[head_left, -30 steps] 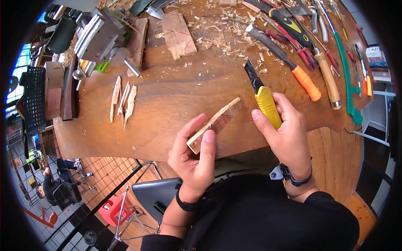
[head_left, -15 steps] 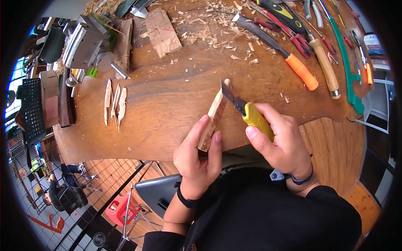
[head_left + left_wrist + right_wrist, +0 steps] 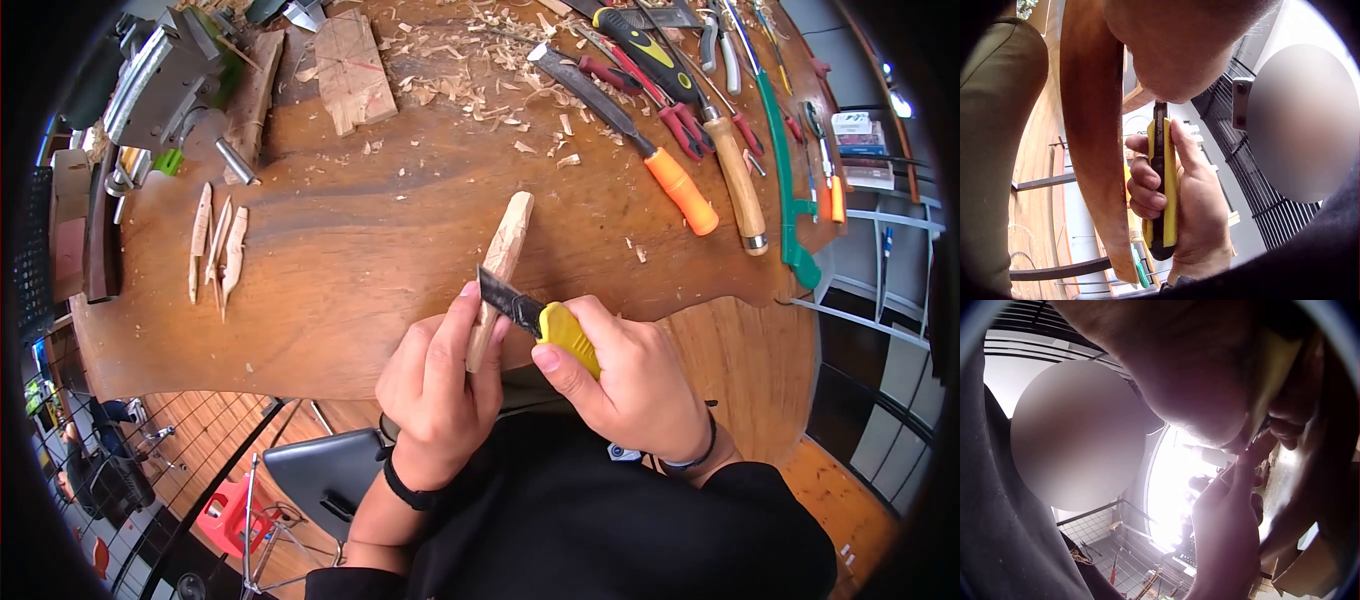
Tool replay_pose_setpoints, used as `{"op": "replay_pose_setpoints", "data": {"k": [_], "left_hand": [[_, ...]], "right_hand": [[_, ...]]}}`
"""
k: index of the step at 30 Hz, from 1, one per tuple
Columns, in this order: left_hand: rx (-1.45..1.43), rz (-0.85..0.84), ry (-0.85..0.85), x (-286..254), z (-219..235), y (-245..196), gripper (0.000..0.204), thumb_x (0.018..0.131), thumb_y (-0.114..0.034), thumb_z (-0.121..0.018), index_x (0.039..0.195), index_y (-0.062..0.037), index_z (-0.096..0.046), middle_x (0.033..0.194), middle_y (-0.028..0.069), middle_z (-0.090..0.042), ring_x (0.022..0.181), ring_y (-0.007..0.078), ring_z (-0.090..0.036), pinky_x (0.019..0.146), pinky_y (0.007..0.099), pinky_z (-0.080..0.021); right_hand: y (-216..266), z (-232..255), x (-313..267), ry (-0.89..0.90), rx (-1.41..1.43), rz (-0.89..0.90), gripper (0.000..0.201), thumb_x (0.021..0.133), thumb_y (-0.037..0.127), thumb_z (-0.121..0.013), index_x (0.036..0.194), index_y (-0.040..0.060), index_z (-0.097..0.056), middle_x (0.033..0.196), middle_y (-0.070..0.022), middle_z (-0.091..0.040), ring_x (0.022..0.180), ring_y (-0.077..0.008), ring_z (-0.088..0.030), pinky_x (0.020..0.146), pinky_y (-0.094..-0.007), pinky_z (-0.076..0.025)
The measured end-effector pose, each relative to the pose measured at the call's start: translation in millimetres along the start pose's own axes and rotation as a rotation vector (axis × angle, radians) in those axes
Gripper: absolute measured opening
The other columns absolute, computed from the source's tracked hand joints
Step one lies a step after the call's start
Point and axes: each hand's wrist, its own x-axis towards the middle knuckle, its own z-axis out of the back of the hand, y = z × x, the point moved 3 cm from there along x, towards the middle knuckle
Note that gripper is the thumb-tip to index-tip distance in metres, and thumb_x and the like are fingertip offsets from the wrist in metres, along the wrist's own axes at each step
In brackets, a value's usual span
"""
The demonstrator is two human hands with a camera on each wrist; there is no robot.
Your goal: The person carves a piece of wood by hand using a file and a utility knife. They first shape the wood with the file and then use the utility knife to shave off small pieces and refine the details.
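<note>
In the head view the left hand (image 3: 436, 380) pinches a small carved wood piece (image 3: 508, 240) near its lower end, the piece pointing up and away over the table's near edge. The right hand (image 3: 635, 385) grips a yellow utility knife (image 3: 570, 338), its dark blade (image 3: 508, 300) lying across the middle of the wood beside the left fingertips. The left wrist view shows the right hand (image 3: 1200, 200) with fingers wrapped round the knife handle (image 3: 1170, 181). In the right wrist view the left hand (image 3: 1225, 531) has its fingertips close to the knife; the wood there is mostly hidden.
Several thin wood pieces (image 3: 235, 250) lie left on the table (image 3: 330, 330). Behind are a metal vise (image 3: 165, 90), a flat marked board (image 3: 352, 75) and shavings (image 3: 450, 80). An orange-handled tool (image 3: 682, 190), a wooden-handled tool (image 3: 738, 190) and a green saw (image 3: 785, 190) lie at right.
The knife blade has come from beside the wood, over its far end, down to its middle near the left fingers. The wood piece now points more upright in view. The head view has shifted.
</note>
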Motion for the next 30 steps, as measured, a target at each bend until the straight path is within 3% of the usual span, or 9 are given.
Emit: {"op": "replay_pose_setpoints", "data": {"k": [5, 9, 15, 17, 24, 30], "left_hand": [[-0.015, -0.027, -0.014, -2.6, -4.3, 2.4, 0.038, 0.085, -0.002, -0.080, 0.120, 0.0076, -0.066, 0.082, 0.0143, -0.070, 0.059, 0.0231, -0.065, 0.051, 0.0317, -0.051], [-0.021, -0.021, 0.004, -2.3, -4.3, 6.2, 0.038, 0.086, 0.000, -0.078, 0.121, 0.0089, -0.065, 0.080, 0.0140, -0.069, 0.057, 0.0232, -0.063, 0.050, 0.0320, -0.050], [-0.025, -0.018, -0.043, -2.1, -6.2, 9.6, 0.037, 0.086, 0.002, -0.076, 0.120, 0.0104, -0.065, 0.076, 0.0137, -0.067, 0.055, 0.0236, -0.061, 0.049, 0.0328, -0.048], [-0.020, -0.019, -0.050, -2.5, -5.9, 10.2, 0.037, 0.085, 0.002, -0.076, 0.120, 0.0108, -0.065, 0.074, 0.0133, -0.065, 0.054, 0.0232, -0.060, 0.048, 0.0331, -0.047], [-0.042, 0.022, -0.072, -5.3, -6.2, 12.8, 0.040, 0.084, 0.000, -0.077, 0.121, 0.0120, -0.066, 0.070, 0.0111, -0.062, 0.051, 0.0219, -0.058, 0.046, 0.0335, -0.045], [-0.010, -0.021, 0.020, -4.3, -6.0, 10.0, 0.043, 0.084, 0.000, -0.077, 0.123, 0.0135, -0.065, 0.065, 0.0083, -0.056, 0.048, 0.0203, -0.053, 0.044, 0.0325, -0.043]], "right_hand": [[0.9, -1.7, 2.6, 0.033, -0.124, -0.043, 0.039, 0.102, 0.036, -0.064, 0.093, 0.0015, -0.050, 0.065, -0.0221, -0.064, 0.059, -0.0444, -0.066, 0.051, -0.0511, -0.051], [8.6, -3.2, 8.8, 0.096, -0.262, -0.113, 0.033, 0.103, 0.031, -0.063, 0.099, 0.0000, -0.050, 0.070, -0.0215, -0.062, 0.065, -0.0463, -0.065, 0.053, -0.0498, -0.048], [20.3, -8.6, 20.2, 0.055, -0.411, -0.107, 0.034, 0.102, 0.031, -0.065, 0.097, 0.0010, -0.050, 0.067, -0.0206, -0.063, 0.061, -0.0466, -0.064, 0.051, -0.0514, -0.049], [23.3, -9.3, 21.6, -0.007, -0.477, -0.037, 0.044, 0.101, 0.041, -0.065, 0.086, 0.0031, -0.049, 0.058, -0.0190, -0.062, 0.052, -0.0398, -0.066, 0.045, -0.0461, -0.052], [20.6, -2.5, 5.2, 0.010, -0.505, -0.028, 0.043, 0.100, 0.040, -0.066, 0.087, 0.0031, -0.049, 0.059, -0.0194, -0.063, 0.052, -0.0410, -0.065, 0.045, -0.0465, -0.052], [16.5, -0.7, 11.5, 0.034, -0.561, -0.012, 0.043, 0.100, 0.039, -0.066, 0.089, 0.0025, -0.048, 0.057, -0.0188, -0.061, 0.052, -0.0414, -0.064, 0.045, -0.0473, -0.052]]}}
